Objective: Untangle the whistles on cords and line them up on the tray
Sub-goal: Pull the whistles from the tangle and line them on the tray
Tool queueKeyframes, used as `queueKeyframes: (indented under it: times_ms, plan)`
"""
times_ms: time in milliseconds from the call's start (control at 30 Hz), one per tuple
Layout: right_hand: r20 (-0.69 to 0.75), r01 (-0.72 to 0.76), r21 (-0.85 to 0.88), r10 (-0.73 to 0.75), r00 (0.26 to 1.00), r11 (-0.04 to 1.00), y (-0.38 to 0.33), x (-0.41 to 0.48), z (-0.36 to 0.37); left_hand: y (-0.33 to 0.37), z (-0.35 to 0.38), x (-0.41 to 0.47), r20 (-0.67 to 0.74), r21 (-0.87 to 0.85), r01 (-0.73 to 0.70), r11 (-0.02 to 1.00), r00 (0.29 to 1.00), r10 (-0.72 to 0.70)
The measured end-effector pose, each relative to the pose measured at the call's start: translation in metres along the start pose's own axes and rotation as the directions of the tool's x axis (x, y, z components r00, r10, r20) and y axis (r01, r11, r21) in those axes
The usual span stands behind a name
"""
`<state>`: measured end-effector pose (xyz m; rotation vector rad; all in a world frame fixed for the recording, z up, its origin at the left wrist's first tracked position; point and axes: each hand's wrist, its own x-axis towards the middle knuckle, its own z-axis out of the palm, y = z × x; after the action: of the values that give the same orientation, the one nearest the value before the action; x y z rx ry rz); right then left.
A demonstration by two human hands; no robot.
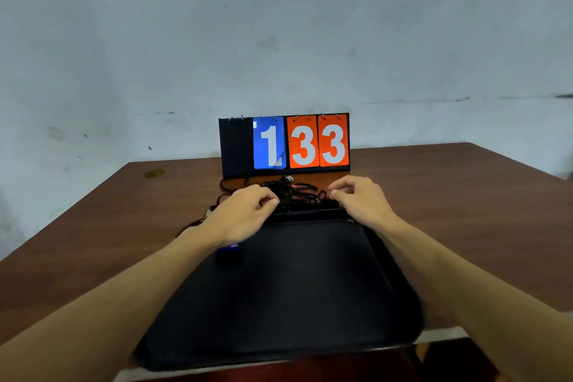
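Your table [108, 226] carries the black tray [294, 304], bare but for a blue whistle [228, 248] by your left wrist. Just beyond its far rim, below the scoreboard [285, 144], the cord tangle [297, 194] runs crosswise between your hands: left hand [245, 211] and right hand [359, 198] seemingly pinching cords.

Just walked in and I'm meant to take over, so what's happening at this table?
A person is working at a tangle of cords lying just past the far edge of a black tray. The left hand and right hand each pinch at it. A blue object sits on the tray, partly hidden under the left wrist.
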<state>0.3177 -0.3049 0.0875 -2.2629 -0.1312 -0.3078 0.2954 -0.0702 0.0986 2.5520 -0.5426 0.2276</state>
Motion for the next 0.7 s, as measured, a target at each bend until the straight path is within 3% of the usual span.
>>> queueKeyframes:
  times_ms: [167, 333, 467, 600, 700]
  plan:
    - [-0.118, -0.043, -0.057, 0.036, 0.992, 0.997, 0.030, 0.024, -0.005, 0.012, 0.020, 0.034, 0.012, 0.003, -0.022, 1.000, 1.000, 0.022]
    - [0.081, -0.090, -0.136, 0.102, 0.991, 0.987, 0.038, 0.049, 0.008, 0.006, 0.025, 0.073, -0.035, -0.122, 0.050, 0.991, 0.998, -0.055]
    - [0.126, -0.114, -0.210, 0.142, 0.982, 0.971, 0.049, 0.064, 0.019, -0.006, 0.030, 0.102, -0.031, -0.003, 0.059, 0.998, 0.998, -0.059]
    - [0.059, -0.113, -0.210, 0.128, 0.990, 0.971, 0.061, 0.063, 0.014, -0.015, 0.034, 0.127, -0.118, 0.174, 0.033, 0.984, 0.993, -0.012]
    - [-0.170, -0.082, -0.171, 0.053, 0.984, 0.982, 0.069, 0.055, 0.011, -0.013, 0.038, 0.144, -0.131, 0.232, 0.025, 0.972, 0.991, 0.006]
